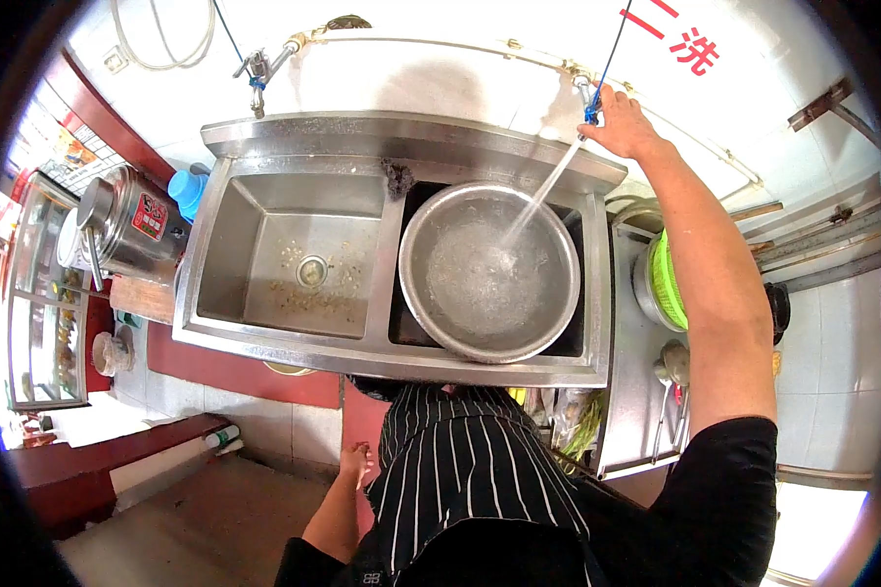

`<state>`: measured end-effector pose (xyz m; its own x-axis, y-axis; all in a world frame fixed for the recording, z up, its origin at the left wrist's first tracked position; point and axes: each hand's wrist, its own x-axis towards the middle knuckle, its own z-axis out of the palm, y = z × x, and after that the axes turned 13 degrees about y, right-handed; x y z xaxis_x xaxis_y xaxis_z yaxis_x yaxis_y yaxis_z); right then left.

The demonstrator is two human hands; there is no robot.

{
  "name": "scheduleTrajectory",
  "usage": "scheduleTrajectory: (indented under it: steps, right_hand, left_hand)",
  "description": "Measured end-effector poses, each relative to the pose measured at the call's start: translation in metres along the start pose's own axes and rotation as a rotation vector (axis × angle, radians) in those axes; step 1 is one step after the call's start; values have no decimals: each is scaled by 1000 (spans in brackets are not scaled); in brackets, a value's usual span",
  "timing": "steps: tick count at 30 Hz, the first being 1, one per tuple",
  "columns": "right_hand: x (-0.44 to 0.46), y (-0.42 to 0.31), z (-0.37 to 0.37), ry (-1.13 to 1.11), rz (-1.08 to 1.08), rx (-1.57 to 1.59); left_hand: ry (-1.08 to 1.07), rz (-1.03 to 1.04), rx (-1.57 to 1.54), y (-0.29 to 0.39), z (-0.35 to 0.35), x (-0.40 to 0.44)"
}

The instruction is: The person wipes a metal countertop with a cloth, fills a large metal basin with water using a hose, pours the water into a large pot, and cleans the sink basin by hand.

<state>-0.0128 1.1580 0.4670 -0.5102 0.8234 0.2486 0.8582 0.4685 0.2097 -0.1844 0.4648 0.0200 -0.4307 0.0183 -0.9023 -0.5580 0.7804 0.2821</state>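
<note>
My right hand (625,125) reaches to the wall and grips the right faucet (584,90), its fingers curled around it near a blue tie. A strong stream of water (548,188) runs from that faucet into a large round metal basin (413,284). The basin sits tilted over the right compartment of the steel sink (589,293), and the water in it is churned where the stream lands. Down by my side, in front of the sink, my left hand (357,462) hangs with loosely bent fingers and nothing visible in it.
Small food scraps lie around the drain (311,272) in the left sink compartment. A dark scouring pad (397,179) rests on the divider. Left of the sink stand a metal pot (132,240) and a blue container (188,191); on the right are a green strainer (668,279) and ladles (672,367).
</note>
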Motion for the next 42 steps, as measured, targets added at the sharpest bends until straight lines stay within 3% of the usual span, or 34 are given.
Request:
scheduleTrajectory:
  steps: [42]
  right_hand:
    - [3,-6,-4,-54,43,-25]
  left_hand:
    - [-17,54,-20,-9,-7,11]
